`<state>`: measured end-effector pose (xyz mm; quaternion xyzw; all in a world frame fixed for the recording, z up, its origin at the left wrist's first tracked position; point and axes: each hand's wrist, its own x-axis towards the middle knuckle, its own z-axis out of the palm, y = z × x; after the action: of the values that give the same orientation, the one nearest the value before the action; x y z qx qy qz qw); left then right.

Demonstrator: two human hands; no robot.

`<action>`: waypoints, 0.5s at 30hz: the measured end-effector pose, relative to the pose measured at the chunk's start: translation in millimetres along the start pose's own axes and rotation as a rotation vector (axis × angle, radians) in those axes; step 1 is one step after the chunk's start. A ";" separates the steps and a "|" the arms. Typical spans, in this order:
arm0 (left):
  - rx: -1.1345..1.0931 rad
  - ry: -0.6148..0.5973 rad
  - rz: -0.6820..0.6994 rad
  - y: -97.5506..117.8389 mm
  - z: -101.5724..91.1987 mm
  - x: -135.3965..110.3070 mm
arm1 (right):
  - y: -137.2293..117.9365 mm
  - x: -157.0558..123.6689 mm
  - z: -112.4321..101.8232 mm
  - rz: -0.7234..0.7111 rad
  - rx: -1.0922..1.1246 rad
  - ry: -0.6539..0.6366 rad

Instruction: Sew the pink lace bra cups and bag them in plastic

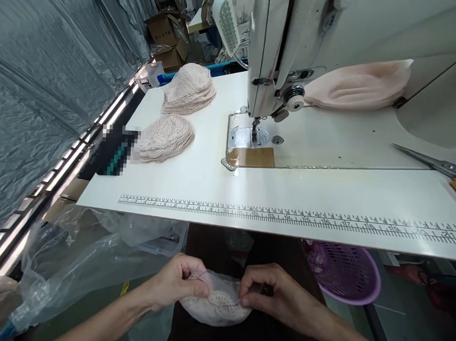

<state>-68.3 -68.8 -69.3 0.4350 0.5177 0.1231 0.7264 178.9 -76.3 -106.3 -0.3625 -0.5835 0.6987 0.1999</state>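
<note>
Over my lap, below the table's front edge, I hold a pale lace bra cup (219,309) with sheer fabric along its upper side. My left hand (184,283) pinches its left end between thumb and fingers. At the right end, my right hand (264,296) is closed on the edge with thumb and fingertips. The cup hangs curved between both hands, its rounded side downward. Two stacks of similar pinkish lace cups lie on the table: a rear stack (190,88) and a front stack (166,138).
A white sewing machine (268,49) stands on the white table (196,181) with a printed ruler. Pink fabric (360,86) lies under its arm. Scissors (440,164) rest at the right. Below are a purple basket (360,274) and clear plastic sheeting (103,255).
</note>
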 end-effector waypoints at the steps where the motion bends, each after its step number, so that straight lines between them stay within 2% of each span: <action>1: -0.009 0.003 0.002 0.1 0.3 0.1 | -0.8 -0.3 -0.2 -0.017 -0.006 -0.002; 6: -0.041 0.010 -0.003 1.0 0.4 0.3 | -6.9 -3.9 -2.3 -0.134 -0.002 0.021; 10: -0.051 0.022 -0.013 0.2 -0.4 0.2 | -10.6 -4.7 -3.9 -0.147 -0.049 0.046; 15: -0.004 0.109 0.013 -0.4 1.3 2.1 | -18.9 -10.7 0.6 -0.183 -0.159 0.170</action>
<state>-66.3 -68.4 -70.8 0.4295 0.5536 0.1522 0.6971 182.7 -79.7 -85.2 -0.3801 -0.6487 0.5959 0.2822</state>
